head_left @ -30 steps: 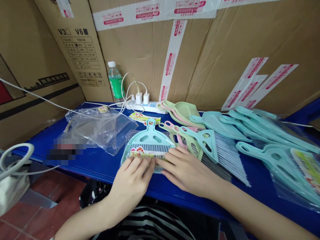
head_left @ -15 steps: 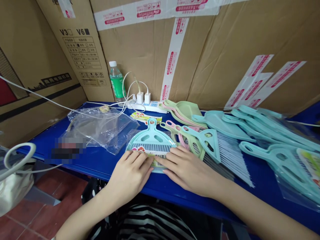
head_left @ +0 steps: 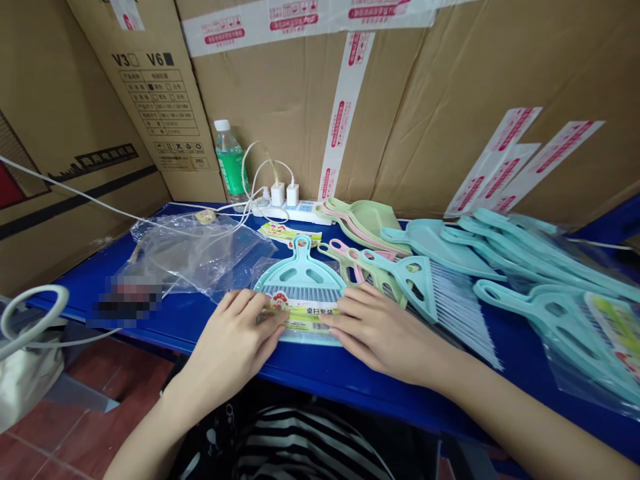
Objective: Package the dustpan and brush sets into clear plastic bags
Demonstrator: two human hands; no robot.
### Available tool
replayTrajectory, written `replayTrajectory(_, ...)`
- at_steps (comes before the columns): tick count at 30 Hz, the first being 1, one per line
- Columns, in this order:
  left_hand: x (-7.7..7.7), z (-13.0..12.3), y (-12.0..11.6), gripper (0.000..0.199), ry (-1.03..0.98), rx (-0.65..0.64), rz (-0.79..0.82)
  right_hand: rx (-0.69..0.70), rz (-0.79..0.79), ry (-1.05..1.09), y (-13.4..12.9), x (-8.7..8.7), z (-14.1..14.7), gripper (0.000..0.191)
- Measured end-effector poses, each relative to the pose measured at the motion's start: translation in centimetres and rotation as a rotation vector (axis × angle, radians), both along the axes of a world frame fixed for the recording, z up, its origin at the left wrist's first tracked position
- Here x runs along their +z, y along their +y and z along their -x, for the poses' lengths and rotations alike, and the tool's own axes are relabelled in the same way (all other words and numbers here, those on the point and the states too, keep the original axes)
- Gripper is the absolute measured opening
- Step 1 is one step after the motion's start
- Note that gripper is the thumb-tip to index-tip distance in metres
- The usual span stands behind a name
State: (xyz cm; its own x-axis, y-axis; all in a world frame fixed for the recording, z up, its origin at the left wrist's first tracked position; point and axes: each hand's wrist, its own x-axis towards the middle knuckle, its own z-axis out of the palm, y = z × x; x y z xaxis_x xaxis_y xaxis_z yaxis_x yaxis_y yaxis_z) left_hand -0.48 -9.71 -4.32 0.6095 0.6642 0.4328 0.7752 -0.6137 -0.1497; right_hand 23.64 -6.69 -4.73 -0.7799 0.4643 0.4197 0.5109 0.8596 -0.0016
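A light-blue dustpan lies flat before me with a grey-bristled brush nested in it. Across its lower part runs a printed label with mushrooms and yellow-green bands. My left hand rests on the label's left end, fingers laid over it and the thumb towards the front edge. On the right end, my right hand presses with extended fingers. Neither palm grips anything that I can see. Clear film shows beside the dustpan; the undersides of both hands are hidden.
Loose brushes and green and pink dustpans lie to the right, with blue dustpans and a bagged set beyond. Clear plastic bags lie left. Behind are spare labels, a power strip and a bottle.
My hands have moved apart along the label, the left one leftwards to its end. More of the label's middle shows between them. The whole view has shifted slightly.
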Motion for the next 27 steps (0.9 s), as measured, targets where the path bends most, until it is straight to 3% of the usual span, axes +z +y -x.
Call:
replayTrajectory(9,0.9,2.2,0.6,0.034,-0.029,0.017,0.068,0.022,-0.076,-0.022,0.4,0.8,-0.6,0.034)
replayTrajectory(19,1.7,3.9,0.8,0.033,-0.059,0.052,0.171,0.006,0.095,-0.037,0.4,1.2,-1.2,0.035)
replayTrajectory(27,1.7,3.8,0.9,0.037,-0.073,0.052,0.226,-0.017,0.124,-0.028,0.6,1.6,-1.5,0.034)
